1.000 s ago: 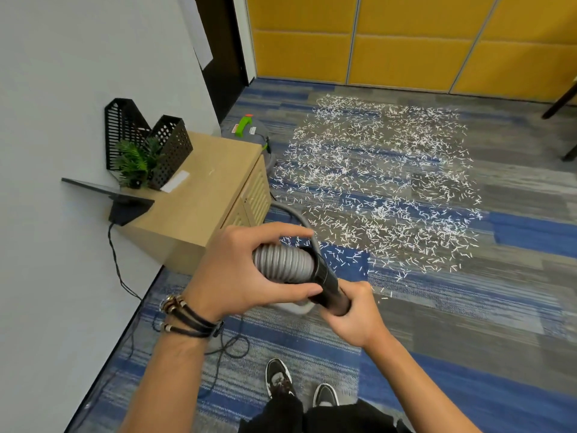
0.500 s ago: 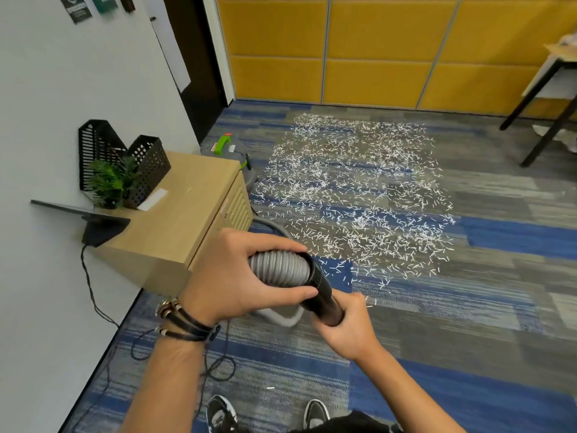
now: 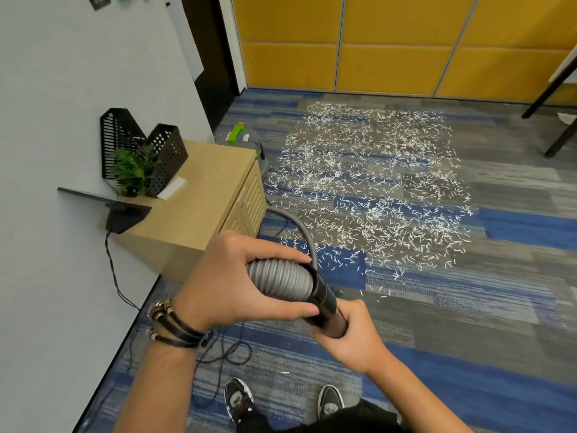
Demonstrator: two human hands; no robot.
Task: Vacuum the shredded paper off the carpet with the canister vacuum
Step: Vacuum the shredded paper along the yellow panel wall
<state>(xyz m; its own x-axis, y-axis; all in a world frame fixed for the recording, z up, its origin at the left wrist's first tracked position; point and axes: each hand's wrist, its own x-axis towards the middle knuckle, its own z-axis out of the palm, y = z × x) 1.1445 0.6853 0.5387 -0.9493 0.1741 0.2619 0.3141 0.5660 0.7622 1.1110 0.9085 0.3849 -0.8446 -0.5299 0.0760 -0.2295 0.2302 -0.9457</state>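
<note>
White shredded paper lies spread over a wide patch of the blue and grey carpet ahead of me. My left hand grips the ribbed grey vacuum hose near its end. My right hand is wrapped around the black hose cuff joined to it. The hose curves back along the floor toward the grey canister vacuum with a green handle, mostly hidden behind the cabinet.
A low wooden cabinet stands against the white wall at left, bearing black mesh file holders and a small plant. Black cables trail on the floor by my feet. Table legs stand at far right; yellow panels line the back.
The view has tilted up and shifted, showing more of the room and the table at right. Both hands keep the same grip on the hose and cuff.
</note>
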